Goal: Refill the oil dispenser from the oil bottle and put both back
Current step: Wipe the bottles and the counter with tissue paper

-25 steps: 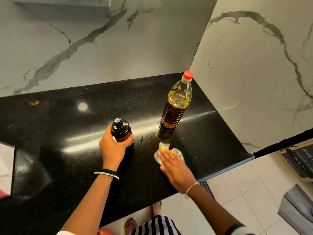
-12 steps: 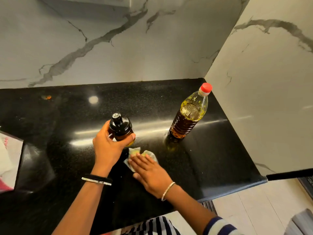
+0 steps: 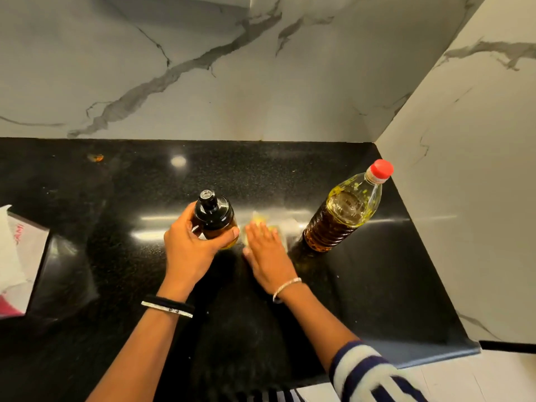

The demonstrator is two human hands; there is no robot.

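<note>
In the head view, we are holding the oil dispenser (image 3: 213, 216) in our left hand (image 3: 188, 250). Our fingers and thumb are curling round its glass body, just under the black top. That grip is staying the same as a second ago.

Our right hand (image 3: 268, 256) is the thing that is moving. A second ago it was pressing the yellowish wipe (image 3: 258, 218) down near the foot of the oil bottle (image 3: 339, 219). Then it slid over close to the dispenser. Now it is lying flat on the wipe with straight fingers, just right of the grip, between the dispenser and the bottle. The wipe is looking blurry, so we are probably rubbing the black counter (image 3: 116, 198).

The bottle is wearing its red cap (image 3: 383, 168) and the dispenser top is on. So we are guessing the filling is done and we are cleaning up drips. Putting both back is still to do.

The dispenser is standing tall, long side up and down, with its top pointing up at us. We cannot tell if its bottom is touching the counter. The bottle is standing on its base further right of the grip, cap up.
</note>
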